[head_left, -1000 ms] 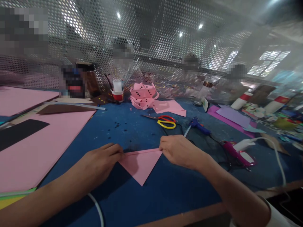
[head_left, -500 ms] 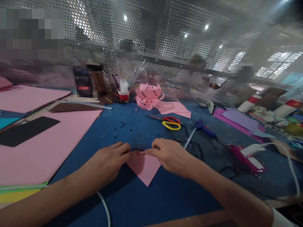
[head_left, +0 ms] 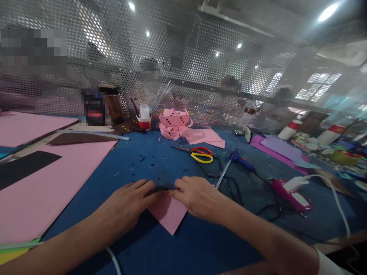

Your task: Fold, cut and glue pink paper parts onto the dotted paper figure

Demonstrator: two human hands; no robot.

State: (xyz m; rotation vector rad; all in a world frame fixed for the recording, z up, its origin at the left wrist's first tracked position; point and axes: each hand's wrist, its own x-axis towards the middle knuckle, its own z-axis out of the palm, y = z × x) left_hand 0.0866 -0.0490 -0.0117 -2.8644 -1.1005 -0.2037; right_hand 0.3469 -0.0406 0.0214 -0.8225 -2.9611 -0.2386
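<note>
A small piece of pink paper (head_left: 169,214) lies on the blue table, one corner pointing towards me. My left hand (head_left: 134,200) grips its far edge from the left, thumb and fingers closed on it. From the right, my right hand (head_left: 197,196) pinches the same edge, its fingertips close to the left ones. The far edge looks folded or rolled over, though my fingers hide most of it. Beyond my hands lie scissors (head_left: 202,154) with red and yellow handles and a blue glue gun (head_left: 242,160) with a clear glue stick.
Large pink sheets (head_left: 77,168) with a black strip (head_left: 31,166) cover the left side. A pink paper piece with black dots (head_left: 174,122) stands at the back beside a red-and-white cup (head_left: 144,123). At right lie a magenta power strip (head_left: 292,194), cords and purple paper (head_left: 282,149).
The view has shifted, so everything appears a little further left and lower. Both hands keep hold of the pink paper's far edge, with little visible movement of the fingers.
</note>
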